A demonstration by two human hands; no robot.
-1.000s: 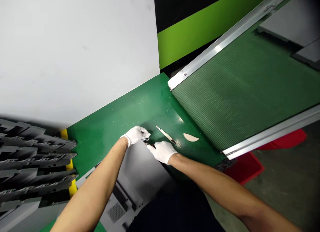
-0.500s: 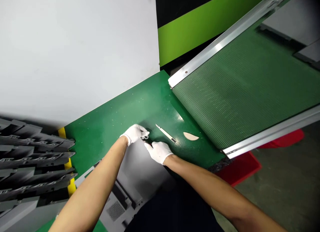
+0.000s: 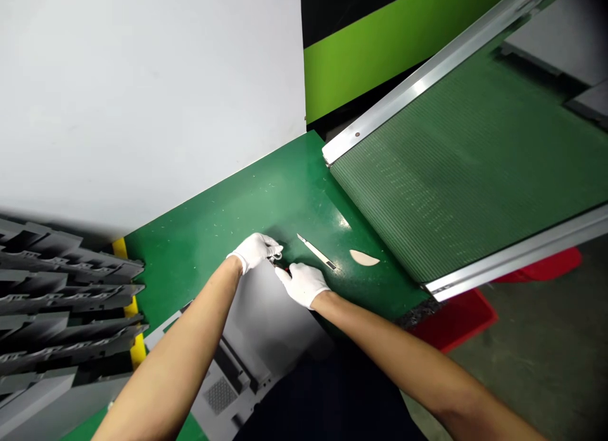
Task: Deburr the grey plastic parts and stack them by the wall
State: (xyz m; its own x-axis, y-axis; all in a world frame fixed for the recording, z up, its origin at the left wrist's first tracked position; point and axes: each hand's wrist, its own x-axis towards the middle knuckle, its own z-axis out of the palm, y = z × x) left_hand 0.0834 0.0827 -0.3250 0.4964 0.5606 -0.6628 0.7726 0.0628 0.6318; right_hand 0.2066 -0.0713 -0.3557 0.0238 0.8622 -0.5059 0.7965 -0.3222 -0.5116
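A large grey plastic panel lies tilted between my forearms, its upper end on the green table. My left hand, in a white glove, is closed at that end, fingers pinched beside a small pale hooked piece. My right hand, gloved too, is closed around a small tool with a bit of red and black showing; its kind is mostly hidden. The tool's tip is close to the left fingertips. Beyond the right hand lie a white-handled craft knife and a pale half-moon-shaped piece.
The green table carries scattered light scraps. A conveyor belt with metal rails rises on the right, a red bin below it. Grey panels stand in rows on the left. A white board borders the far side.
Both hands stay at the upper end of the panel with hardly any movement. The right hand has shifted very slightly upward, and the whole view has moved a little.
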